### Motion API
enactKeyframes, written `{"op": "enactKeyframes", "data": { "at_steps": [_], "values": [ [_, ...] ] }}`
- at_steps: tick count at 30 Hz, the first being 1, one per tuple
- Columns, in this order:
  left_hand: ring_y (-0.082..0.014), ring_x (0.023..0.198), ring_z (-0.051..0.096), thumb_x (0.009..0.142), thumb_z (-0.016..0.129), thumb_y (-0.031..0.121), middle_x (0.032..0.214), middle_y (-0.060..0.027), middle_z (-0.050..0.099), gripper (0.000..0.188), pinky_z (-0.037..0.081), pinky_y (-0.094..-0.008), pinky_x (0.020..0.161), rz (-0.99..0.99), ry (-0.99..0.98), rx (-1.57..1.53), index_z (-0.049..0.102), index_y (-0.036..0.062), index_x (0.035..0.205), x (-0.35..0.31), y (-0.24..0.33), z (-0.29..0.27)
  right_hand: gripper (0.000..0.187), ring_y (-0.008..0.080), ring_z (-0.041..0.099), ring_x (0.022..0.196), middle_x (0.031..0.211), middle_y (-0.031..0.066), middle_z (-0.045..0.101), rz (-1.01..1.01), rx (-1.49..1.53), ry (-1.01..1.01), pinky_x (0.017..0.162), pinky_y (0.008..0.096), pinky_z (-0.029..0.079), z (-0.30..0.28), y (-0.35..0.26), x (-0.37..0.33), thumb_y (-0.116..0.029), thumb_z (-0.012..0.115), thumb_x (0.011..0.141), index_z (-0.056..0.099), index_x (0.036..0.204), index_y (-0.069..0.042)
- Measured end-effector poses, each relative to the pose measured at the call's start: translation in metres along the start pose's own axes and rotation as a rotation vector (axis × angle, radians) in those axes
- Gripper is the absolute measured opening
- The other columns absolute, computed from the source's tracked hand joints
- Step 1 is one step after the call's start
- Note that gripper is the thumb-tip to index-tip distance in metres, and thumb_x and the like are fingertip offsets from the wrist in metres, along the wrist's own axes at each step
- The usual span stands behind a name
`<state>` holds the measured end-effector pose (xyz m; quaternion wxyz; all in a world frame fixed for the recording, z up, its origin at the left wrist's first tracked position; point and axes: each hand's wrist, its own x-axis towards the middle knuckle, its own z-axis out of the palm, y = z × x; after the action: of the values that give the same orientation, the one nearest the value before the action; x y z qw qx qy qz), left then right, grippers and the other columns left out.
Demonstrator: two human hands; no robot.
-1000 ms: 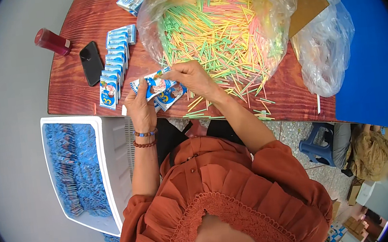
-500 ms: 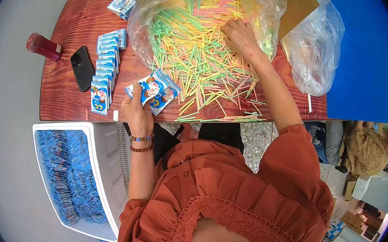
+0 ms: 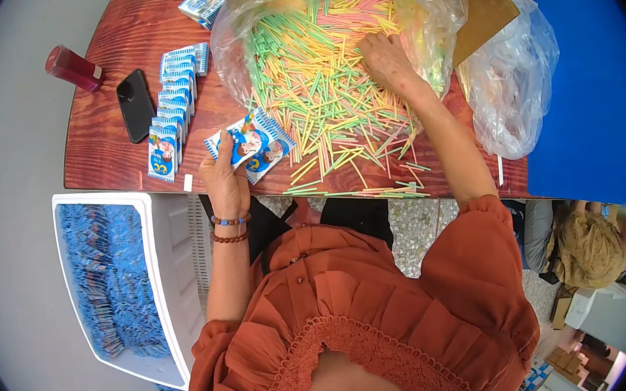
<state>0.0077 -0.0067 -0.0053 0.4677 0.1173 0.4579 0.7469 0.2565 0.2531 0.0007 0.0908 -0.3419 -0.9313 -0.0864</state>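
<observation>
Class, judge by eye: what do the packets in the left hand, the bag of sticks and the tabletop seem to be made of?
Packets: probably printed plastic film, going by the flat pouch shape and striped ends.
Bag: thin, glossy, clear plastic; it is see-through, crinkled and catches the light.
Tabletop: reddish-brown with streaky grain; wood or wood-look laminate, unclear which.

Blue-white packets (image 3: 251,142) in left grip (image 3: 225,179)

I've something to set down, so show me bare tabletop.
Bare wood lies between the black phone and the table's left edge, and between the red bottle and far packets. Crowded: around the right hand, amid colored sticks.
</observation>
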Motion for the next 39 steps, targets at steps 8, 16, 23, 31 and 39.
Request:
{"op": "enactKeyframes", "data": {
  "at_steps": [8,16,23,31,39],
  "values": [
    [-0.0103,0.075,0.065,0.094,0.063,0.017,0.088,-0.0038,0.069,0.015,0.055,-0.0276,0.066,-0.020,0.020,-0.075,0.066,0.0025,0.095,0.000,0.001,0.011,0.020,0.0348,0.060,0.087,0.085,0.0198,0.063,0.199,0.339,-0.053,0.088,0.0441,0.033,-0.001,0.006,-0.001,-0.009,0.053,0.091,0.051,0.110,-0.001],
    [-0.0105,0.076,0.065,0.094,0.063,0.016,0.089,-0.0027,0.068,0.013,0.055,-0.0281,0.066,-0.029,0.016,-0.079,0.065,0.0037,0.095,0.002,-0.005,0.007,0.025,0.0278,0.064,0.094,0.089,0.0200,0.065,0.408,0.489,-0.216,0.086,0.0351,0.042,-0.015,0.002,0.009,-0.012,0.048,0.096,0.051,0.118,-0.001],
    [-0.0136,0.082,0.065,0.096,0.060,0.021,0.093,-0.0057,0.069,0.019,0.055,-0.0315,0.071,-0.054,-0.065,-0.107,0.065,0.0034,0.096,0.009,-0.007,0.024,0.019,0.0276,0.062,0.103,0.096,0.0143,0.062,0.652,1.707,0.203,0.092,0.0377,0.049,-0.027,-0.011,0.023,-0.007,0.044,0.099,0.050,0.109,0.008],
    [-0.0118,0.078,0.062,0.096,0.060,0.026,0.090,-0.0049,0.069,0.024,0.050,-0.0264,0.065,-0.114,-0.084,-0.145,0.065,0.0023,0.095,0.015,-0.022,0.035,0.016,0.0319,0.060,0.105,0.097,0.0138,0.059,0.349,2.469,0.425,0.103,0.0485,0.046,-0.052,-0.106,0.017,-0.009,0.042,0.101,0.050,0.102,0.004],
    [-0.0132,0.080,0.062,0.098,0.057,0.025,0.096,-0.0061,0.069,0.024,0.050,-0.0286,0.068,-0.129,-0.067,-0.200,0.064,0.0026,0.099,0.007,-0.015,0.040,0.008,0.0243,0.061,0.097,0.091,0.0050,0.056,0.238,2.425,0.631,0.109,0.0486,0.035,-0.074,-0.168,0.017,-0.011,0.044,0.101,0.050,0.104,-0.007]
  ]
}}
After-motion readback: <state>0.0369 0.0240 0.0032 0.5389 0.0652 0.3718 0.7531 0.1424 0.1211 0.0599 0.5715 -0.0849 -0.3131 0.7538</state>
